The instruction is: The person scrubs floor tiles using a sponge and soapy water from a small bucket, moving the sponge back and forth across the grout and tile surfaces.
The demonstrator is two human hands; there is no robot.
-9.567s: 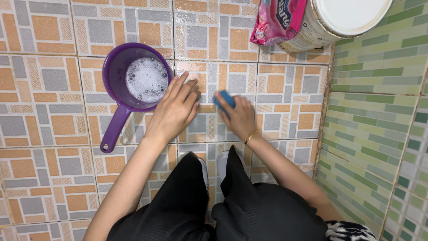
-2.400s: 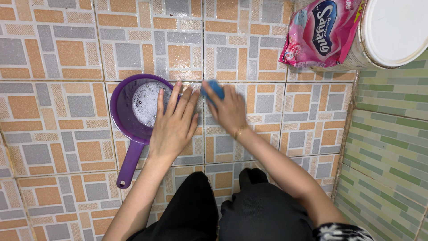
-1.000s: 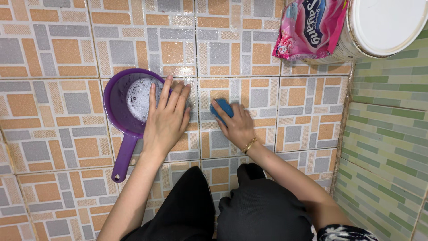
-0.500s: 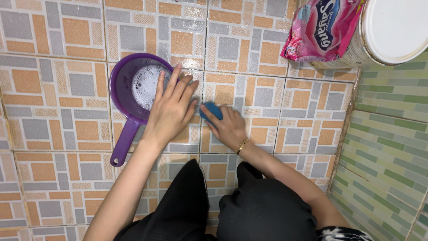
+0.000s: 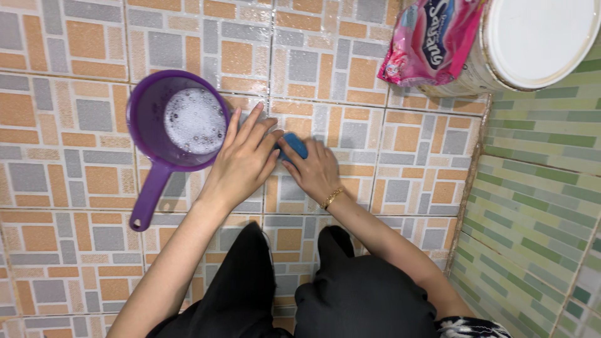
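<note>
Right hand [image 5: 316, 172] fingers curled over blue sponge [image 5: 293, 145], pressing it on tiled floor [image 5: 81, 263] just right of purple scoop [image 5: 175, 122] (soapy water inside). Left hand [image 5: 241, 163] flat on floor, fingers spread, holding nothing, touching scoop rim. Pink packet [image 5: 426, 40] and white bucket [image 5: 532, 37] well right of scoop, by wall.

My right hand [image 5: 316, 172] presses a blue sponge [image 5: 293, 146] onto the wet tiled floor [image 5: 75, 119]. My left hand [image 5: 241, 163] rests flat beside it, just beside a purple dipper [image 5: 164, 134] of soapy water.
</note>
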